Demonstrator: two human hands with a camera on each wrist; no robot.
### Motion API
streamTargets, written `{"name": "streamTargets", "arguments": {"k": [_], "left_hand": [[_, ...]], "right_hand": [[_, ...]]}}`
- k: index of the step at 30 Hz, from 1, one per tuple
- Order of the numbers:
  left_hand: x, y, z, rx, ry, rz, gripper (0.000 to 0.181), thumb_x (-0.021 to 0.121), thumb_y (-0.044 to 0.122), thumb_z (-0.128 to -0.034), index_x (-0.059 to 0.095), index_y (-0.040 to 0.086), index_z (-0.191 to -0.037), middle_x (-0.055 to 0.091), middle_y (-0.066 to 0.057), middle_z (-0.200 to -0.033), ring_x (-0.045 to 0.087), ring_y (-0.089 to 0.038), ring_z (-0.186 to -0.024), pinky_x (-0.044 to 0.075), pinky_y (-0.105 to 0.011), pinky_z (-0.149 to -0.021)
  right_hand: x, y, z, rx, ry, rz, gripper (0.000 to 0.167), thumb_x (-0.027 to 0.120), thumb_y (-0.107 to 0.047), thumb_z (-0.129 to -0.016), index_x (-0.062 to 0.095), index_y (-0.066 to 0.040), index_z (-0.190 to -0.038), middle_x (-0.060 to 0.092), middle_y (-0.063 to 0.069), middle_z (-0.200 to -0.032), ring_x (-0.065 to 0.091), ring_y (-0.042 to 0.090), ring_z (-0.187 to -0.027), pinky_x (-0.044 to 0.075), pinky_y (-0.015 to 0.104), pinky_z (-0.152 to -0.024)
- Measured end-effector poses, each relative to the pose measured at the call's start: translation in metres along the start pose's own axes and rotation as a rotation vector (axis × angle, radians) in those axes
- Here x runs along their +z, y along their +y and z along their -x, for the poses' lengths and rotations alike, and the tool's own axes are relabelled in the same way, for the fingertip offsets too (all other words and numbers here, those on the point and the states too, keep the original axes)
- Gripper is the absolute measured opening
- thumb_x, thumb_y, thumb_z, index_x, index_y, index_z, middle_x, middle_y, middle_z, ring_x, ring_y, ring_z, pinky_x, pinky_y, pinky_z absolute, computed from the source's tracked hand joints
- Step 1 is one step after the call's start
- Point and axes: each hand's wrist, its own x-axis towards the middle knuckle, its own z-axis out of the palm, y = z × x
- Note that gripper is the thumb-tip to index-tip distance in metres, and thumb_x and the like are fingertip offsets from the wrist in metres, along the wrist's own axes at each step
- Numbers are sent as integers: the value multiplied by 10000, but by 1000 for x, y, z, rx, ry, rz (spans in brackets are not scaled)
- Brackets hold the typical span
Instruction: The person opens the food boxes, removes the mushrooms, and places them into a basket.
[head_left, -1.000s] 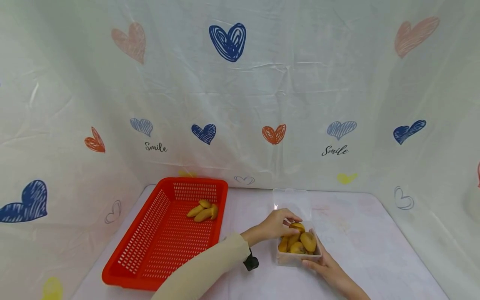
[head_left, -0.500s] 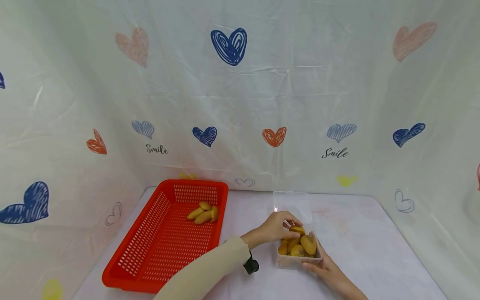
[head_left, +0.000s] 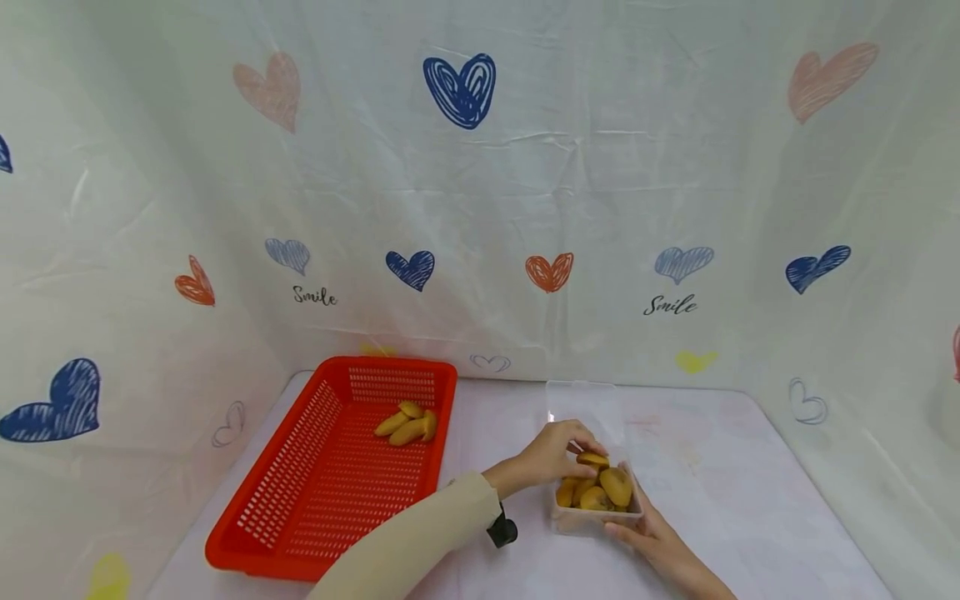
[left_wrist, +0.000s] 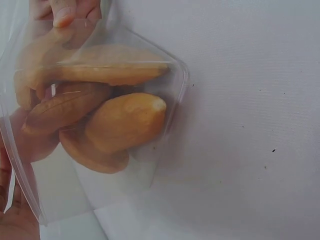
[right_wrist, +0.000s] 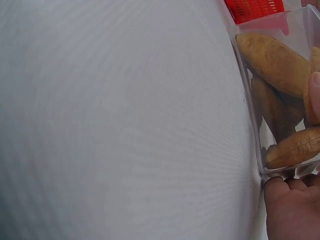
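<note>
My left hand (head_left: pixel 558 452) reaches over a clear plastic box (head_left: pixel 576 523) and pinches a yellow-brown mushroom (head_left: pixel 592 460) lying at the top of the pile. Several more mushrooms (head_left: pixel 615 486) fill the box, tumbled over one another. My right hand (head_left: pixel 651 533) holds the box by its right side and near corner. Through the clear wall in the left wrist view, mushrooms (left_wrist: pixel 125 122) show thick stems, with a fingertip of the left hand (left_wrist: pixel 63 17) above. In the right wrist view the right hand's fingers (right_wrist: pixel 290 205) curl against the box's edge.
A red perforated basket (head_left: pixel 322 500) stands at the left, with a few mushrooms (head_left: pixel 408 429) at its far right end. The box's clear lid (head_left: pixel 581 400) lies folded back behind it. A white curtain printed with hearts (head_left: pixel 480 192) hangs behind the white-covered table (head_left: pixel 720 467).
The mushroom under my left fingers sits slightly lower and flatter than a second ago. Both hands, the box and the basket otherwise stay in place.
</note>
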Motion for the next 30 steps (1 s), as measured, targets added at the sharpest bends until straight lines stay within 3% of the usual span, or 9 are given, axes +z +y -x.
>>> {"name": "streamTargets", "arguments": {"k": [7, 12, 22, 30], "left_hand": [[-2, 4, 1, -1, -30, -60, 263, 770, 72, -855, 769, 83, -1118, 603, 36, -1056, 557, -7, -987, 507, -147, -860], [-1, 4, 3, -11, -24, -12, 276, 767, 57, -853, 758, 61, -1128, 612, 16, -1079, 565, -22, -1002, 506, -146, -857], [-1, -2, 2, 13, 7, 45, 298, 759, 74, -869, 722, 3, -1155, 714, -24, -1115, 624, -12, -1000, 512, -153, -859], [1, -2, 3, 7, 39, 30, 259, 738, 100, -890, 737, 30, -1140, 713, 6, -1110, 612, 8, -999, 522, -174, -862]], "right_hand": [[1, 0, 0, -7, -12, -33, 948, 593, -112, -1006, -161, -147, -1579, -236, 173, -1613, -66, 450, -1453, 362, 101, -965], [0, 1, 0, -14, -15, -43, 948, 591, -100, -1005, -163, -140, -1577, -240, 185, -1609, -21, 453, -1446, 389, 131, -973], [0, 2, -2, -12, 10, -15, 944, 599, -113, -1001, -146, -128, -1581, -196, 158, -1626, -94, 418, -1457, 300, 65, -974], [0, 3, -2, 8, 7, -40, 959, 609, -119, -997, -152, -144, -1581, -211, 172, -1620, 32, 436, -1446, 356, 94, -963]]}}
